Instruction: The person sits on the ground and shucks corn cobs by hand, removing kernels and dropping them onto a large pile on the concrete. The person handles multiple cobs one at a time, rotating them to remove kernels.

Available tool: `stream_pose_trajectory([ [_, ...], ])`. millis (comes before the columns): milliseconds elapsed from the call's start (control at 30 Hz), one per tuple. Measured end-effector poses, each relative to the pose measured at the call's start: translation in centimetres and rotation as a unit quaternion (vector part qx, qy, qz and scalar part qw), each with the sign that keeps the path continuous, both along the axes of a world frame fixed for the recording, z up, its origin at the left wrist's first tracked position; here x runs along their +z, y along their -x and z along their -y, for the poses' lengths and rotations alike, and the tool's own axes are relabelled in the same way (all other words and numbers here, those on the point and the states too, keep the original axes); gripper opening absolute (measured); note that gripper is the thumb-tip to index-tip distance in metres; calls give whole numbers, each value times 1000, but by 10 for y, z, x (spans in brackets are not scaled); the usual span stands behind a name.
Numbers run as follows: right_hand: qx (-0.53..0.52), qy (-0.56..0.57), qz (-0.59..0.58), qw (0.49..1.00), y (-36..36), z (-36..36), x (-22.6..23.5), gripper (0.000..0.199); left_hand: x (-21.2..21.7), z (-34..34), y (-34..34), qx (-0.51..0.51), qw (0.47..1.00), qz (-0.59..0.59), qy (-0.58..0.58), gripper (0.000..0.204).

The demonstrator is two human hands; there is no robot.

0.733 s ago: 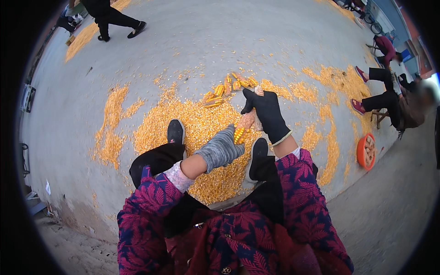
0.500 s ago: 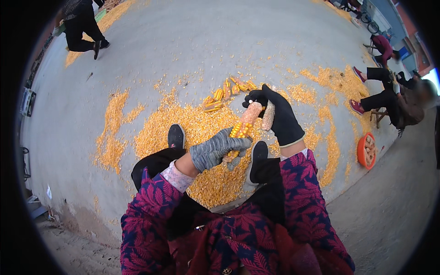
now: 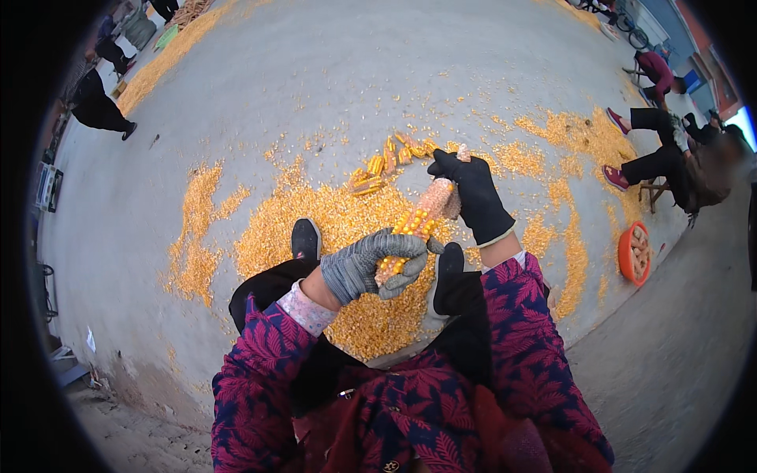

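My left hand (image 3: 369, 266), in a grey knit glove, grips the lower end of a corn cob (image 3: 419, 219) that still carries yellow kernels. My right hand (image 3: 471, 193), in a black glove, holds the cob's bare upper end and a second stripped cob against it. The cob is tilted, above a wide heap of loose corn kernels (image 3: 315, 236) spread on the concrete. My two dark shoes (image 3: 306, 239) rest in the kernels.
Several whole cobs (image 3: 382, 163) lie beyond the heap. An orange basket (image 3: 635, 254) with cobs stands at right, near a seated person (image 3: 666, 158) on a stool. Another person (image 3: 98, 106) stands at far left by more kernels (image 3: 162, 67).
Both hands have drawn closer to me with the cob. My left hand slid down to the cob's lower end. The person at upper left has walked further left.
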State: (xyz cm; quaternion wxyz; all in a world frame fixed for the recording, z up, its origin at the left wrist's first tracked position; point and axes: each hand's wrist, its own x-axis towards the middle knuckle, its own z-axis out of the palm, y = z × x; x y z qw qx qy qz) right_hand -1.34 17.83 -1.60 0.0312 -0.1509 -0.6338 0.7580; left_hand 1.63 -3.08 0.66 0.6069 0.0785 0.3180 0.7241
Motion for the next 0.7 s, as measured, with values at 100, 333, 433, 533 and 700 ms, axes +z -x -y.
stream_pose_trajectory([
  [100, 20, 65, -40, 997, -9, -3, 2, 30, -3, -1, 2, 39, 999, 24, 22, 39],
  [333, 30, -76, -165, 983, -22, 26, 7, 29, -9, -5, 3, 38, 998, 46, 25, 37],
  [433, 29, -191, -124, 973, -20, 27, 7, 21, -14, -8, 3, 34, 996, 81, 14, 37],
  [533, 28, -29, -21, 999, -22, 10, 20, 22, -1, -10, 5, 51, 996, 61, 28, 37],
  [700, 87, -26, -44, 995, -25, 2, 33, 24, -1, -6, 11, 35, 999, -3, 7, 39],
])
